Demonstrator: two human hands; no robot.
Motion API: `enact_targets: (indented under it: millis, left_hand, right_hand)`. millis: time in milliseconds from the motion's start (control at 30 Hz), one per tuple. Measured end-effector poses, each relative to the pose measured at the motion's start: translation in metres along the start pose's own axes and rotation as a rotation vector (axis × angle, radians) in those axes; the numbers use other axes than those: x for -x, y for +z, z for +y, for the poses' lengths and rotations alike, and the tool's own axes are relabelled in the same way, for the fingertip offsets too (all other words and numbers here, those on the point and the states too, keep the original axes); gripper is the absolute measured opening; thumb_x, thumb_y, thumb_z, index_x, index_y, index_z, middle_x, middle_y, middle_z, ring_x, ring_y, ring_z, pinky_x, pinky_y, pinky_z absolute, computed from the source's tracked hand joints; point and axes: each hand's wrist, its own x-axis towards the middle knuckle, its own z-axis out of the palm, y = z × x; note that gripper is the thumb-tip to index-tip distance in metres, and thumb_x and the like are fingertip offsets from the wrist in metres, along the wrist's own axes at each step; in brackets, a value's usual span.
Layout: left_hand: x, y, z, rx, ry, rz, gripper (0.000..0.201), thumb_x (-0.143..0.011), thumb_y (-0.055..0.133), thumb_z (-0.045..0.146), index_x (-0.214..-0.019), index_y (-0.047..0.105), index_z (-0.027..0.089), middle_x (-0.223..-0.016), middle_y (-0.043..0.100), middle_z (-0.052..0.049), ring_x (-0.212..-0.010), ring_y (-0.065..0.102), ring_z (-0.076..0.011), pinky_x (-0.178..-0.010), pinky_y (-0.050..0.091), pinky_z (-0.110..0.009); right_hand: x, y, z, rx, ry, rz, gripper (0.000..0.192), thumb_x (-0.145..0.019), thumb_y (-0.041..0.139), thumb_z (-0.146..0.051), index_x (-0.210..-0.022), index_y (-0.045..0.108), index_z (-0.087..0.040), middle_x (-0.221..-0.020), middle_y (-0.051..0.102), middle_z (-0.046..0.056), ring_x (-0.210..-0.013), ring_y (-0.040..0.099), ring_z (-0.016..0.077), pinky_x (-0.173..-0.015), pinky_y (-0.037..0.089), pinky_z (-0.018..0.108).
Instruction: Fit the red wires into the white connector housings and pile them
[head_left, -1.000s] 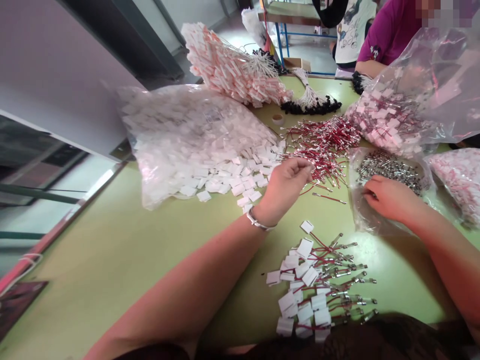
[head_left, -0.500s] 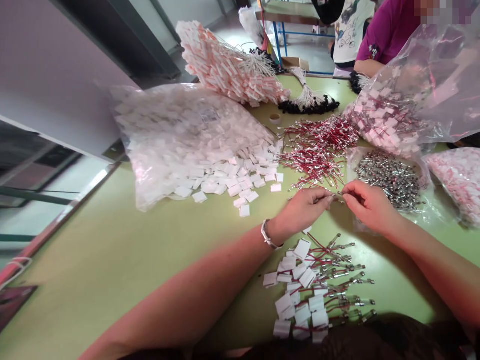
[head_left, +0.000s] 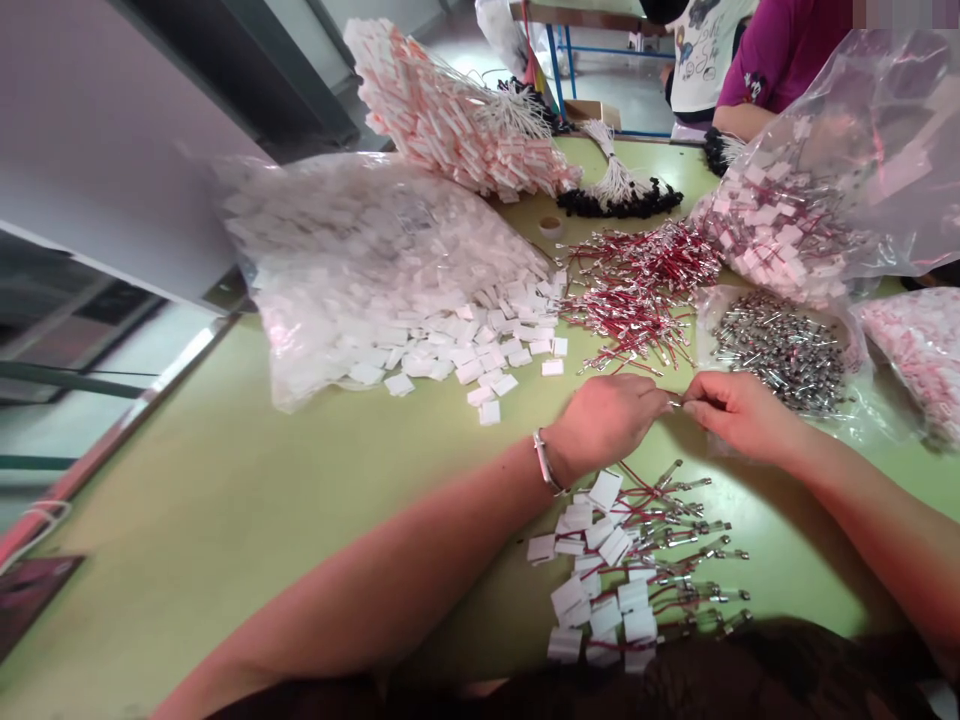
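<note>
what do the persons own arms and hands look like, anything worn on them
Both forearms are bare, with no sleeves in view, and neither the left hand nor the right hand wears a glove. A thin silvery bracelet circles the left wrist. No rings or markings can be made out.

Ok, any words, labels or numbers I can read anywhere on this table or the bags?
None can be read.
Printed label on the big clear bag of white tags: too blurred to read.
Print on a co-worker's white shirt: too small to read.
The small white tags show no print.
</note>
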Motion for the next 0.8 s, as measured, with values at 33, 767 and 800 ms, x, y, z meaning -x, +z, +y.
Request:
enact_targets:
  millis: [33,767,800]
  left_hand:
    - [0.000,0.000,0.000,-0.044,0.006,-0.010,0.030,-0.096,0.038,0.024,-0.086,0.065,0.016,-0.074,0.064,-0.003,-0.066,0.056,-0.0132,-0.058,0.042,-0.026]
    - [-0.008,0.003,-0.002,0.046,-0.092,-0.120,0.033,-0.096,0.042,0.034,-0.087,0.068,0.016,-0.080,0.065,-0.006,-0.077,0.059,-0.0179,-0.067,0.045,-0.030]
    - [-0.007,0.003,-0.002,0.077,-0.107,-0.113,0.032,-0.095,0.044,0.035,-0.087,0.068,0.015,-0.081,0.065,-0.007,-0.079,0.059,-0.0186,-0.070,0.046,-0.031]
  right_hand:
    - [0.000,0.001,0.000,-0.001,0.022,0.008,0.016,-0.081,0.053,-0.025,-0.066,0.055,-0.020,-0.057,0.054,-0.003,-0.054,0.047,0.0113,-0.054,0.036,0.026]
    - [0.001,-0.042,-0.005,0.211,0.052,0.134,0.021,-0.084,0.053,-0.037,-0.083,0.066,-0.021,-0.070,0.066,0.002,-0.057,0.053,0.0139,-0.056,0.038,0.029]
    - [0.004,-0.056,-0.003,0.218,0.074,0.237,0.024,-0.085,0.051,-0.039,-0.083,0.066,-0.021,-0.069,0.065,0.001,-0.056,0.052,0.0139,-0.055,0.037,0.029]
